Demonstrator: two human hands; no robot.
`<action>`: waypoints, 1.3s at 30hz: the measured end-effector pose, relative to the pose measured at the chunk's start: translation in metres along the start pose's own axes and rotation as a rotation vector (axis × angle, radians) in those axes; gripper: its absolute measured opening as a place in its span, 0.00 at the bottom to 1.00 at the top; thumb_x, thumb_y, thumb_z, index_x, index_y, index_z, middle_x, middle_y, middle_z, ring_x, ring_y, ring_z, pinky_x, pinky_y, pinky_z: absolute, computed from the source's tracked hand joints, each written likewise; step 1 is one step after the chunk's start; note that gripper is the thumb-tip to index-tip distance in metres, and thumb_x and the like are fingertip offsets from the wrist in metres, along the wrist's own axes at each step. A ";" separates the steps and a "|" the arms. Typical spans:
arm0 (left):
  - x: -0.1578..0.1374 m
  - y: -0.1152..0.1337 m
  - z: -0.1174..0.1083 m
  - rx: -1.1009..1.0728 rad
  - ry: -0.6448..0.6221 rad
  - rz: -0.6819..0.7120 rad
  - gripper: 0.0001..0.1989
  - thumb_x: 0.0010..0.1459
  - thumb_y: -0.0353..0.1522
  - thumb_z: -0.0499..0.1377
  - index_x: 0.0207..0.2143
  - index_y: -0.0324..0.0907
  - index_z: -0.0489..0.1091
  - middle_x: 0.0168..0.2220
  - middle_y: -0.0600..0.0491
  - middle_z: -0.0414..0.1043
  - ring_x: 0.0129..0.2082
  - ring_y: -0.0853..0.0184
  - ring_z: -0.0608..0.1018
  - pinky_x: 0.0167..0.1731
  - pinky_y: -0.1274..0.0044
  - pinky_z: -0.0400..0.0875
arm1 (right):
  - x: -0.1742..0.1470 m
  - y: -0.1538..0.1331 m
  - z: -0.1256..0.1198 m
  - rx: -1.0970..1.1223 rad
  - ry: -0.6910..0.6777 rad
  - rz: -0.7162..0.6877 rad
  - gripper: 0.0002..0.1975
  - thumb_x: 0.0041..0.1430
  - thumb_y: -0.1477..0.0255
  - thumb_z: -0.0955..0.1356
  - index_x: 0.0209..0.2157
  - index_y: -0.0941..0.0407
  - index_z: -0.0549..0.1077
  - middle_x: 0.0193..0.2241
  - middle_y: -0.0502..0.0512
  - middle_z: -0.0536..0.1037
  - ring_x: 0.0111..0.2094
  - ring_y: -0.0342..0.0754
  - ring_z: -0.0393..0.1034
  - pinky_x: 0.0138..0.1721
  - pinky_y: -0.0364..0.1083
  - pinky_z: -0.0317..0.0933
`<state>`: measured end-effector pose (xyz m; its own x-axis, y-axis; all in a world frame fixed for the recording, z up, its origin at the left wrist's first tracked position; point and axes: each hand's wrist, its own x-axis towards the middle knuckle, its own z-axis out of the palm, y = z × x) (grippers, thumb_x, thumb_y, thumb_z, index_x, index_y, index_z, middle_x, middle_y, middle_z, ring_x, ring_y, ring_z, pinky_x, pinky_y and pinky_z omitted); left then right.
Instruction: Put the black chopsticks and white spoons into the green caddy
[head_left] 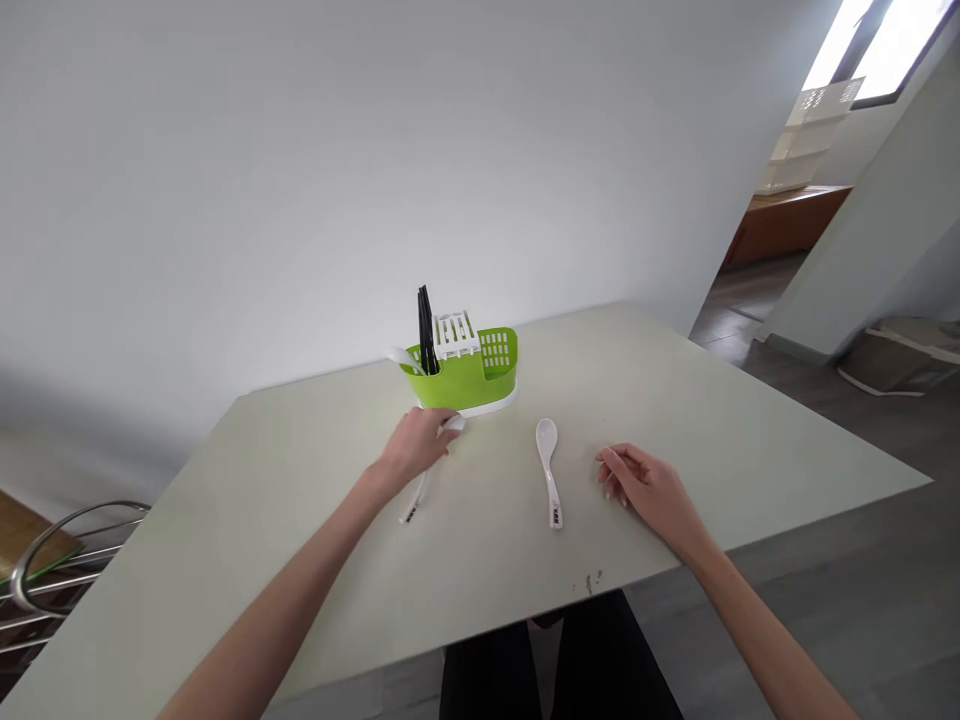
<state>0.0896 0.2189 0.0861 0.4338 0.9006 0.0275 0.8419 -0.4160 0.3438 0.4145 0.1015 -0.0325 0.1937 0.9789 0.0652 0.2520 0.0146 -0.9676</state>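
Observation:
My left hand (420, 440) is closed around the bowl end of a white spoon (453, 426), just in front of the green cutlery holder (469, 385). The spoon's handle, with dark marks near its tip, shows below the hand; its middle is partly covered. To the right lies a second white spoon (550, 470), bowl toward the holder and handle toward me. My right hand (641, 485) rests on the table to the right of that spoon, fingers loosely curled and apart, with nothing in them. Black chopsticks (426, 330) and a white spoon (405, 358) stand in the holder's left part.
The holder has a white slotted rack (456, 335) and stands on the pale table (322, 580) near the wall (375, 180). Small dark marks (589, 581) show at the table's front edge. A metal-framed rack (67, 560) is at lower left.

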 end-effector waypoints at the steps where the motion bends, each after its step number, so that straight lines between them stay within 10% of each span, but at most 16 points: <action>1: -0.003 0.001 -0.018 -0.053 0.018 0.010 0.11 0.64 0.39 0.59 0.36 0.48 0.80 0.32 0.55 0.83 0.27 0.60 0.84 0.34 0.72 0.76 | -0.001 -0.001 0.000 -0.005 0.001 0.000 0.27 0.65 0.44 0.64 0.37 0.53 0.76 0.29 0.56 0.80 0.24 0.47 0.70 0.26 0.45 0.63; 9: -0.011 0.020 -0.136 -0.216 0.664 0.140 0.15 0.64 0.46 0.62 0.36 0.46 0.83 0.42 0.53 0.84 0.45 0.59 0.81 0.44 0.72 0.76 | -0.003 -0.001 0.001 -0.010 -0.016 0.014 0.25 0.66 0.45 0.65 0.36 0.53 0.76 0.29 0.56 0.81 0.24 0.47 0.70 0.26 0.45 0.63; 20: 0.039 0.004 -0.121 -0.530 0.981 0.120 0.16 0.62 0.46 0.64 0.38 0.42 0.81 0.39 0.50 0.83 0.25 0.72 0.76 0.23 0.78 0.71 | -0.002 -0.005 0.001 0.000 -0.023 -0.001 0.25 0.66 0.45 0.64 0.37 0.54 0.75 0.30 0.56 0.81 0.24 0.47 0.70 0.27 0.45 0.63; 39: 0.023 -0.051 -0.081 -0.087 0.486 0.217 0.13 0.67 0.43 0.58 0.42 0.45 0.77 0.36 0.53 0.83 0.31 0.65 0.84 0.34 0.76 0.74 | -0.001 0.001 0.003 -0.004 -0.027 0.002 0.25 0.66 0.45 0.64 0.37 0.54 0.75 0.29 0.55 0.81 0.24 0.46 0.70 0.27 0.45 0.63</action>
<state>0.0305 0.2712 0.1446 0.3789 0.7581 0.5309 0.7106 -0.6058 0.3579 0.4122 0.1013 -0.0346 0.1683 0.9841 0.0569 0.2559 0.0122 -0.9666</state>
